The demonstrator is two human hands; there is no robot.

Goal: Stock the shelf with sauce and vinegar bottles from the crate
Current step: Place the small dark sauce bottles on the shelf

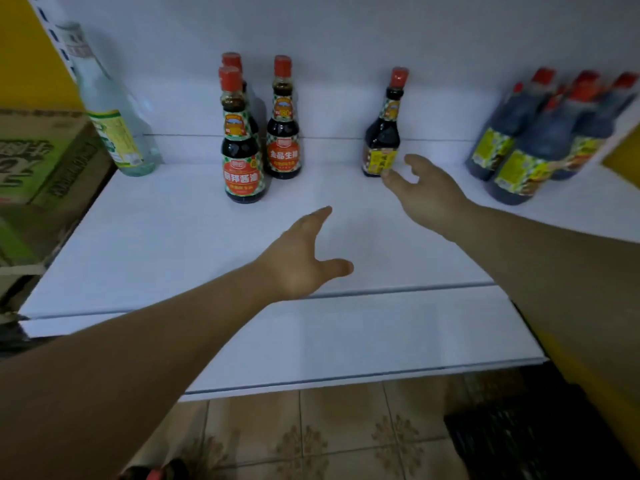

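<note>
sauce bottle just beside slack-fingered right hand — left hand flat-fingered — crate half off-frame

My white shelf; dark bottles with red caps, orange labels; black crate; beige patterned floor tiles.
</note>
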